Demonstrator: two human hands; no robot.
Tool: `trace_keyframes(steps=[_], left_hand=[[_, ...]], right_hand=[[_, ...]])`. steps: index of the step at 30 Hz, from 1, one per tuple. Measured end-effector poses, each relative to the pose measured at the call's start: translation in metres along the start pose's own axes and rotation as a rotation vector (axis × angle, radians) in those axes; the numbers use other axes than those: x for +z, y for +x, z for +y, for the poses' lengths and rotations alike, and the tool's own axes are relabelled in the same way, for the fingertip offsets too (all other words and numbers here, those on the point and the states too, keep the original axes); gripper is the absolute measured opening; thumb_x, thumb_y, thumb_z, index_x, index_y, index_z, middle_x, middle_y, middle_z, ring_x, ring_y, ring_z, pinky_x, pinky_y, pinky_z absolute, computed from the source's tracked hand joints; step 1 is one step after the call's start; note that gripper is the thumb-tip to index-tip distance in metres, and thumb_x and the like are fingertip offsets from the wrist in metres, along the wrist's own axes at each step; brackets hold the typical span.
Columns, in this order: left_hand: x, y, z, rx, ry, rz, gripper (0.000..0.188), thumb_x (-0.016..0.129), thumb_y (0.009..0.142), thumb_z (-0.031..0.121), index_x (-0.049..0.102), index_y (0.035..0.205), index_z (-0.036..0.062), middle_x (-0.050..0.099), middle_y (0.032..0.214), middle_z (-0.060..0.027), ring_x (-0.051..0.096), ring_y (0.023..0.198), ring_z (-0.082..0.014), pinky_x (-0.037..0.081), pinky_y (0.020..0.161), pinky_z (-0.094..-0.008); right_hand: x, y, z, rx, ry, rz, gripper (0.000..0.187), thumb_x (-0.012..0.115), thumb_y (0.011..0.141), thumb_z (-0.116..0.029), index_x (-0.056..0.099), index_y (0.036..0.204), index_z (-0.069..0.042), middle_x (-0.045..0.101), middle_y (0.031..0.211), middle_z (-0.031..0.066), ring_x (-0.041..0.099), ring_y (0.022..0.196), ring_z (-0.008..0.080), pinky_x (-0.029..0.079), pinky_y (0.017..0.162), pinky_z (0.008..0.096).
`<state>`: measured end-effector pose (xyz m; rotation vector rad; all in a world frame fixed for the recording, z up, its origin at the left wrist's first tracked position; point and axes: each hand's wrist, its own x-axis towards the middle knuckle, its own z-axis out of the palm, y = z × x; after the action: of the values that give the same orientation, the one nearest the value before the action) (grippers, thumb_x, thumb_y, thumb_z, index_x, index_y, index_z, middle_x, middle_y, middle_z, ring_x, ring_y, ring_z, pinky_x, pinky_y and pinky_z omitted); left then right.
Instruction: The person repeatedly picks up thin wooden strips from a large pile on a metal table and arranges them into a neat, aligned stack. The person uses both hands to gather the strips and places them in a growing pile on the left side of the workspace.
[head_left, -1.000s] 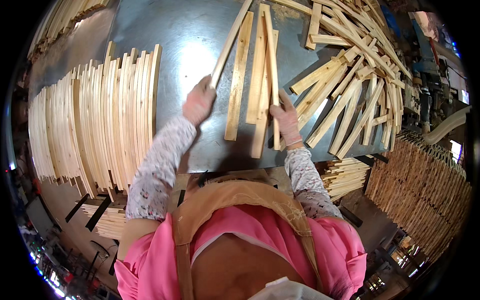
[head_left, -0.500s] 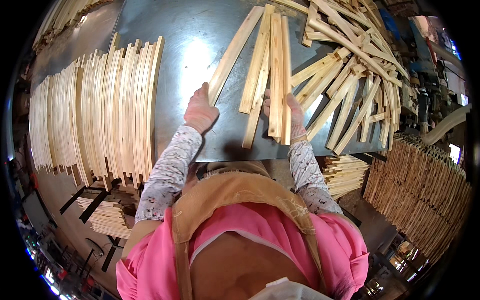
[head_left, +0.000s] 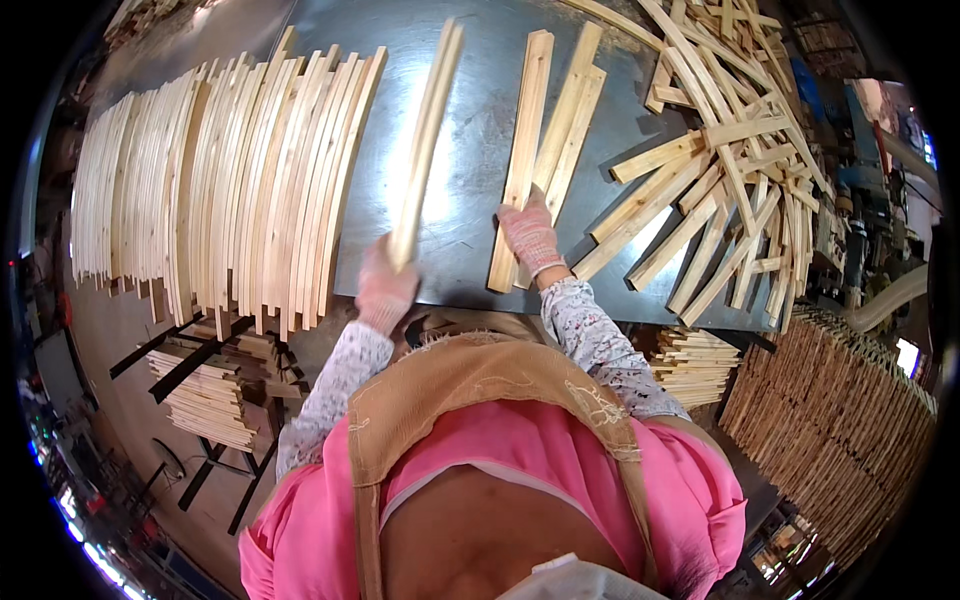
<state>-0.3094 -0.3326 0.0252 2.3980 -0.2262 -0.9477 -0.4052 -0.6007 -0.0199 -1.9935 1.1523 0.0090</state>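
Note:
My left hand [head_left: 387, 288], in a pinkish work glove, is closed round the near end of a pale wooden strip [head_left: 430, 135]. That strip slants away over the metal tabletop [head_left: 470, 190] and is smeared by motion, so I cannot tell whether it is one piece or two together. Gloved likewise, my right hand [head_left: 531, 235] grips the lower part of another wooden strip [head_left: 524, 115]. Two more wooden strips [head_left: 573, 120] lie close against its right side, partly under my fingers.
At the left, a long row of wooden strips [head_left: 230, 180] stands side by side. A loose, crossed heap of strips [head_left: 725, 190] covers the table's right. Bundled strips lie below the table's edge in a stack [head_left: 692, 365], and a large stack [head_left: 830, 410] stands farther right.
My left hand has drawn its strip nearer and slightly left, now more upright. My right hand has moved left onto a strip. The group of strips before me has shifted and spread differently.

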Motion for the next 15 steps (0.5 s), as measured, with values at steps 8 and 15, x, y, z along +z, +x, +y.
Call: trace_keyframes(steps=[8,15], left_hand=[[-0.036,-0.026,-0.062,0.430,0.368,0.624,0.068,0.076,0.095,0.039,0.057,0.150,0.0043,0.053,0.157,-0.0216,0.049,0.147,-0.0384,0.038,0.124,-0.0519],[-0.021,0.014,0.004,0.520,-0.142,0.455,0.052,0.074,0.098,0.026,0.061,0.140,-0.0014,0.063,0.144,-0.0236,0.062,0.132,-0.0374,0.049,0.113,-0.0483]], right_hand=[[0.033,-0.054,-0.057,-0.019,-0.014,-0.219,0.098,0.078,0.089,-0.033,0.029,0.165,0.006,0.057,0.148,0.0351,0.057,0.140,0.0448,0.046,0.120,0.0429],[0.113,-0.090,-0.111,-0.191,0.289,-0.409,0.097,0.069,0.100,-0.044,0.018,0.168,0.002,0.062,0.142,0.0286,0.065,0.130,0.0392,0.054,0.108,0.0429]])
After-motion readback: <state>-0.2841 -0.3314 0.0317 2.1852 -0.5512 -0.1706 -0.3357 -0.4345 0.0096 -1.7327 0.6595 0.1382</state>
